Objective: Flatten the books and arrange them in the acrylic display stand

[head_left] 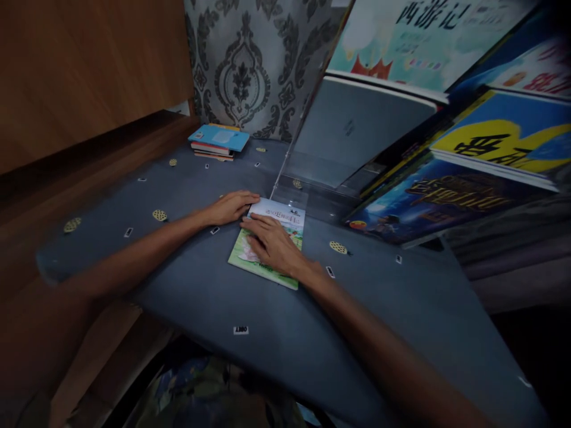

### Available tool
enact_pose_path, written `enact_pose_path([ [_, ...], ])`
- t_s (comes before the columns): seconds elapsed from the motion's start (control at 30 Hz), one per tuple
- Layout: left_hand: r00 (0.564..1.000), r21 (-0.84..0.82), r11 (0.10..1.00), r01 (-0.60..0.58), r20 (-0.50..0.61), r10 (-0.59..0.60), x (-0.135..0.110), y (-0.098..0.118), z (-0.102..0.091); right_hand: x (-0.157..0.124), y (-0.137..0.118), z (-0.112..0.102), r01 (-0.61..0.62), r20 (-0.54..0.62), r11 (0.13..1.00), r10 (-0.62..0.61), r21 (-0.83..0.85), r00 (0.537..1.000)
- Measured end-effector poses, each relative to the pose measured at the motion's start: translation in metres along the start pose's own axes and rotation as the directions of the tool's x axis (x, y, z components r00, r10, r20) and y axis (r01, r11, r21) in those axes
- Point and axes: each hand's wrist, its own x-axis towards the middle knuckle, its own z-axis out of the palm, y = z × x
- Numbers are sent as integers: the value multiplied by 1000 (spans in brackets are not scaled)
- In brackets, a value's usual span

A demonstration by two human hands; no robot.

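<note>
1. Left hand point(231, 206) was left of the clear bookstand point(328, 206), fingers extended at the paperback's point(288, 219) upper-left corner; any pinch could not be determined.
2. The paperback lay before the bookstand's left end, long axis running toward the person.
3. Right hand point(274, 242), nearer its middle, rested across the cover, ungripping.

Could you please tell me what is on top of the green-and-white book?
The right hand rests across the book, with the left hand at its upper-left corner. Whatever the cover shows beneath the right hand is hidden.
</note>
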Motion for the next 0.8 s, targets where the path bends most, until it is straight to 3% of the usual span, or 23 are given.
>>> enact_pose_path([
  [0.23,1000,-7,1000,-7,10,7,0,6,-4,-30,-31,-6,169,73,981,-176,97,982],
  [0.37,1000,26,1000,-1,16,1,-1,8,-4,-39,-35,-7,199,79,971,-211,136,974],
  [0.6,998,76,997,27,48,-31,-3,11,-4,-61,-23,-11,108,-2,959,-111,262,994],
  [0.8,990,76,993,86,108,-94,-2,19,-8,-84,-14,-20,-23,2,907,25,421,1000],
])
